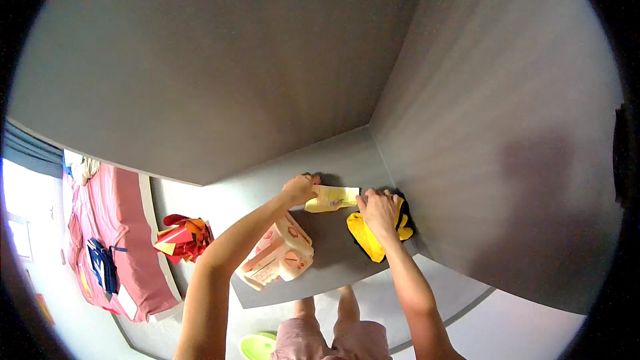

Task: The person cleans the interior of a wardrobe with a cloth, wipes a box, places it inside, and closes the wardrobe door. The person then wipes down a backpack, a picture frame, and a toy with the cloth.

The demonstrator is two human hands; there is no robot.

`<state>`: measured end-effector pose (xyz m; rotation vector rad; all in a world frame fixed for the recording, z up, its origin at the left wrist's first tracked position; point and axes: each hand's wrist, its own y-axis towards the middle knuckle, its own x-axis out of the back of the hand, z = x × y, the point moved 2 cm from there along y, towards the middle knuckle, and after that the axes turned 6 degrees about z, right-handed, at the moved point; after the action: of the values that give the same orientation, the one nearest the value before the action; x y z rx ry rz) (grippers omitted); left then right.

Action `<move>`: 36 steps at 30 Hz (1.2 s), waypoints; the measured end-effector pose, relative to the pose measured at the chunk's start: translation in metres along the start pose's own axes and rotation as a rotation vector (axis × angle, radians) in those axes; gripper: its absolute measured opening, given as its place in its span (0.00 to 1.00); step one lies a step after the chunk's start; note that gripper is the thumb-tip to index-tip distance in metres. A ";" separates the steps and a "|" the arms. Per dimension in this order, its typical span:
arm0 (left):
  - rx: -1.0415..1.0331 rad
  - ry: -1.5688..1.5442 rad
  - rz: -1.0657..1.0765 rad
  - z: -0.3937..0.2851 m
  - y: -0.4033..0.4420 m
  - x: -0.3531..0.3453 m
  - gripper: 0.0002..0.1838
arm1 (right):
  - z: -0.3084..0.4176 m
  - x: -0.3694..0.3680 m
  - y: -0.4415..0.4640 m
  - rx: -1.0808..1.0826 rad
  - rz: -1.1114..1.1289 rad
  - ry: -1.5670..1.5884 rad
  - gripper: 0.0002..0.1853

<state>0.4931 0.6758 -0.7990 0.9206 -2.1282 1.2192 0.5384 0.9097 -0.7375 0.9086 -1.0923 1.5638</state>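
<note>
One pink-and-white case point(275, 261) sat by the tabletop's point(330, 257) near edge, between seven and eight o'clock from the yellow packet point(333, 200); a yellow-and-black bundle point(363, 233) lay at four. Farther in, the left hand point(300, 190) gripped the packet's nine-o'clock end. The right hand point(379, 210) bent over the bundle, its grip unclear to me.

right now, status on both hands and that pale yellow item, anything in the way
Left fingers on pale yellow item; right fingers by its right end; both grips unclear; yellow-and-black bundle crowds right hand.
</note>
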 end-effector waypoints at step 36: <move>-0.019 -1.891 -0.497 -0.131 -0.152 0.044 0.19 | 0.125 0.078 -0.053 0.429 -0.079 0.671 0.10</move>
<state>0.5939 0.7222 -0.6267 3.0493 -2.4682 -0.3484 0.5768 0.8202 -0.6143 0.6028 -0.2485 1.8746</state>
